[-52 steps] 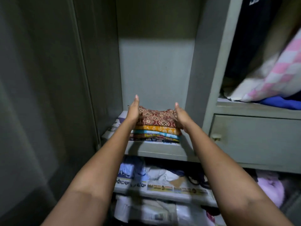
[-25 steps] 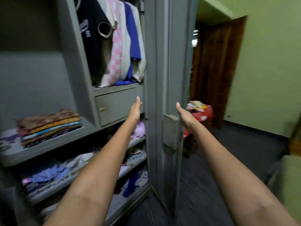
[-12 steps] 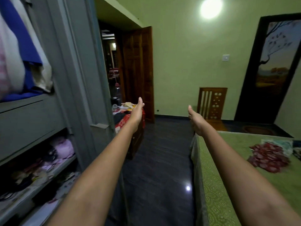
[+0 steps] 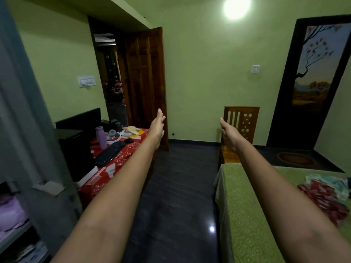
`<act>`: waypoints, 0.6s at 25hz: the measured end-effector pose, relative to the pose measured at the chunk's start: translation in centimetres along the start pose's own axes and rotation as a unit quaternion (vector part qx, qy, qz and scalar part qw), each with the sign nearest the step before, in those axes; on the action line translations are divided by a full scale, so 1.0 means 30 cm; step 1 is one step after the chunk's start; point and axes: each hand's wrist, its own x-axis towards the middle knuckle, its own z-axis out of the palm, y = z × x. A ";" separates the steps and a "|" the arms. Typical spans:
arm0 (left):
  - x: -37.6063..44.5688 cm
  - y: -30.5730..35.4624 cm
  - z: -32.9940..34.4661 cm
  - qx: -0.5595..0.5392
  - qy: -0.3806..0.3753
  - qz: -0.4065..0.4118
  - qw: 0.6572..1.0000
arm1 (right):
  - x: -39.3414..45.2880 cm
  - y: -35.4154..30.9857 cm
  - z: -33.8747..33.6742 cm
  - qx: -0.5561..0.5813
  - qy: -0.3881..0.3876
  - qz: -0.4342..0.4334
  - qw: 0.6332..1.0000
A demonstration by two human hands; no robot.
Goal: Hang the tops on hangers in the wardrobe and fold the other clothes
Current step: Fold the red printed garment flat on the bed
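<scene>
Head view: left hand (image 4: 157,128) and right hand (image 4: 230,134) outstretched, fingers straight, holding nothing. Red garment (image 4: 322,198) heaped on the bed (image 4: 245,215), right of and nearer than the right hand. Likely between pieces; next: reach right, pick it up.

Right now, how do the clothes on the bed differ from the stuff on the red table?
The clothes are soft fabric, red patterned and pale teal, in a loose unfolded heap on the green bed. The red table instead carries hard items: a black keyboard and a purple bottle, standing upright. Neither hand touches either group.
</scene>
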 end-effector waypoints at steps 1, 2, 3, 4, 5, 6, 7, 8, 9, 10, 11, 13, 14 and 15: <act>0.071 -0.008 0.023 -0.006 0.001 0.003 1.000 | 0.077 -0.016 -0.011 -0.005 -0.002 -0.004 1.000; 0.141 -0.019 0.046 -0.009 0.003 0.002 1.000 | 0.156 -0.025 -0.021 -0.009 -0.003 -0.009 1.000; 0.204 -0.033 0.067 -0.014 0.005 -0.004 1.000 | 0.228 -0.025 -0.027 -0.015 -0.004 -0.010 1.000; 0.286 -0.061 0.094 -0.017 0.003 -0.012 1.000 | 0.318 -0.014 -0.037 -0.020 -0.008 -0.008 1.000; 0.347 -0.084 0.112 -0.018 0.001 -0.021 1.000 | 0.384 0.002 -0.042 -0.026 -0.012 -0.004 1.000; 0.396 -0.105 0.119 -0.014 0.002 -0.024 1.000 | 0.434 0.019 -0.042 -0.029 -0.011 0.000 1.000; 0.473 -0.132 0.134 -0.013 0.006 -0.023 1.000 | 0.516 0.036 -0.046 -0.030 -0.007 0.002 1.000; 0.556 -0.158 0.142 -0.009 0.009 -0.020 1.000 | 0.602 0.051 -0.048 -0.033 -0.002 0.003 0.999; 0.655 -0.186 0.151 -0.004 0.011 -0.016 1.000 | 0.699 0.060 -0.048 -0.035 0.003 0.004 0.999; 0.750 -0.211 0.157 -0.001 0.011 -0.015 1.000 | 0.785 0.066 -0.049 -0.036 0.003 0.008 0.999; 0.847 -0.231 0.166 0.000 0.009 -0.013 1.000 | 0.875 0.067 -0.050 -0.035 0.003 0.010 0.999; 1.045 -0.243 0.186 -0.002 -0.001 -0.009 1.000 | 1.052 0.040 -0.053 -0.034 0.007 0.010 0.999; 1.156 -0.234 0.196 -0.003 -0.006 -0.009 1.000 | 1.149 0.008 -0.056 -0.035 0.014 0.008 0.999; 1.259 -0.225 0.205 -0.002 -0.011 -0.007 1.000 | 1.243 -0.021 -0.062 -0.035 0.022 0.003 0.999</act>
